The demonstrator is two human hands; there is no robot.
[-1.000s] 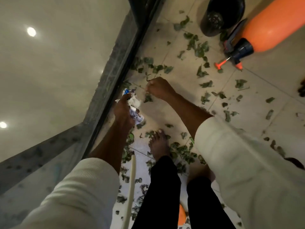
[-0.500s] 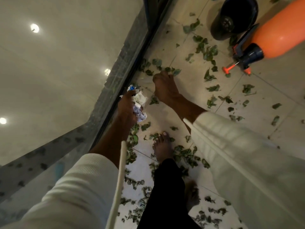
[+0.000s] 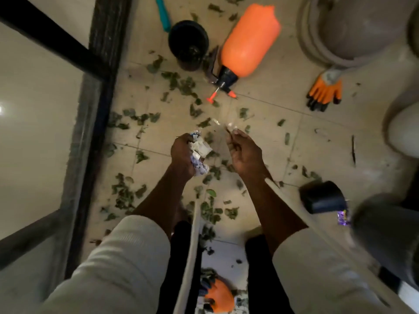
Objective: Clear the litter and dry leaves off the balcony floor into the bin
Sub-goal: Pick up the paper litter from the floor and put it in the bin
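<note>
Litter is being gathered by hand: the left hand [image 3: 182, 155] has its fingers curled tight round a crumpled wad of white and blue paper wrappers [image 3: 199, 152], kept as a store so the other hand can pick. The right hand [image 3: 243, 155] pinches a thin clear plastic scrap [image 3: 223, 125], apparently to add it. Dry green leaves [image 3: 179, 83] lie scattered over the beige tiled floor [image 3: 272, 109]; I cannot identify the bin.

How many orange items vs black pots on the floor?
Orange gloves: 2
Orange sprayer: 1
Black pots: 2
Total: 5
</note>
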